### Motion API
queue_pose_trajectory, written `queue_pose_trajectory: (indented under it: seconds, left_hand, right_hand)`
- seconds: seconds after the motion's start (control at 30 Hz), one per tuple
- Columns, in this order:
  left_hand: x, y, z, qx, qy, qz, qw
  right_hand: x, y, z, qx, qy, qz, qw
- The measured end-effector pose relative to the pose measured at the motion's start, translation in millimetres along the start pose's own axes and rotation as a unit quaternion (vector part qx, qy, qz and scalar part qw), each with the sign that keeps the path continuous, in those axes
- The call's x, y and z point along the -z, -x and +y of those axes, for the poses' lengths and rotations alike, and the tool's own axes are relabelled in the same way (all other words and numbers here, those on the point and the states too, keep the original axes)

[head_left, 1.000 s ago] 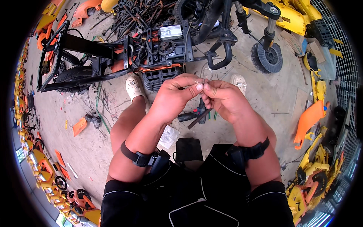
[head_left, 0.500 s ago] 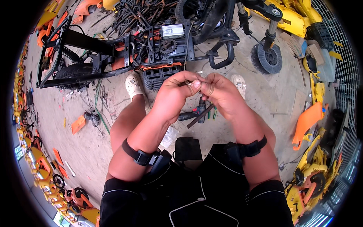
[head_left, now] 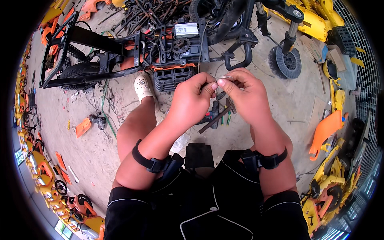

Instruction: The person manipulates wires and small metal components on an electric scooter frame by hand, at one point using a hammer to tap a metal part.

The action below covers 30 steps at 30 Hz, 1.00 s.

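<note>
My left hand point(head_left: 194, 96) and my right hand point(head_left: 248, 94) meet in front of me, thumbs and fingertips pinched close together. Between them is a thin, pale, wire-like strand point(head_left: 226, 77), looped over the right fingers; its exact kind is too small to tell. Just beyond the hands lies a black scooter frame point(head_left: 96, 41) on its side, with a silver control box point(head_left: 186, 30) and loose cables on it. Below the hands, on the floor, are a power drill point(head_left: 215, 116) and a dark metal bar point(head_left: 214, 122), partly hidden by the hands.
A second drill point(head_left: 97, 121) rests by an orange panel piece point(head_left: 83, 127) at left. To the right are a spoked disc point(head_left: 289, 64) under the fork and a larger orange panel point(head_left: 326, 132). Rusty metal parts point(head_left: 148, 14) are heaped at the back. Yellow bodywork point(head_left: 306, 24) lies far right.
Both hands have shifted slightly right, and the right hand has turned, so the pale strand now shows above its fingers. The view has shifted a little; the right shoe is now hidden behind the right hand.
</note>
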<state>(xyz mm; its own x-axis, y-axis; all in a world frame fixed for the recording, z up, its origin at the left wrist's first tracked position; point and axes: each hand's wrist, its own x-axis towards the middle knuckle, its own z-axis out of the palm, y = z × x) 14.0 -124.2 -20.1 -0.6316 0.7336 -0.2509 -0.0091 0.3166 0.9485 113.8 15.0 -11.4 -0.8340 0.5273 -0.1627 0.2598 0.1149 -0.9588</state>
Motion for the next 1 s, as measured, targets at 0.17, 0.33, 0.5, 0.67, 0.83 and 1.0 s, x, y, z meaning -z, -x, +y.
queue_pose_trajectory:
  seconds: [0.17, 0.33, 0.5, 0.67, 0.83, 1.0]
  left_hand:
    - [7.3, 0.2, 4.4, -0.162, -0.221, 0.022, 0.962]
    - [5.5, -2.1, -1.4, -0.269, -0.293, 0.041, 0.916]
    - [12.6, -1.5, 8.5, -0.013, -0.005, -0.089, 0.996]
    - [27.4, -2.4, 12.7, 0.107, 0.111, -0.245, 0.957]
    - [39.4, -1.5, 11.7, 0.144, 0.214, -0.409, 0.875]
    - [45.0, 1.0, -7.2, 0.227, 0.271, -0.390, 0.850]
  right_hand:
    - [17.5, -3.6, -9.4, -0.185, -0.230, -0.035, 0.955]
    - [19.6, -7.0, -1.1, -0.263, -0.366, -0.060, 0.890]
    - [25.2, -6.3, 0.2, -0.255, -0.366, -0.078, 0.892]
    - [29.7, 0.8, 0.6, -0.154, -0.289, -0.152, 0.932]
    - [35.2, 9.6, -7.0, 0.022, -0.244, -0.258, 0.935]
    - [40.6, 24.6, -37.7, 0.241, 0.160, -0.249, 0.924]
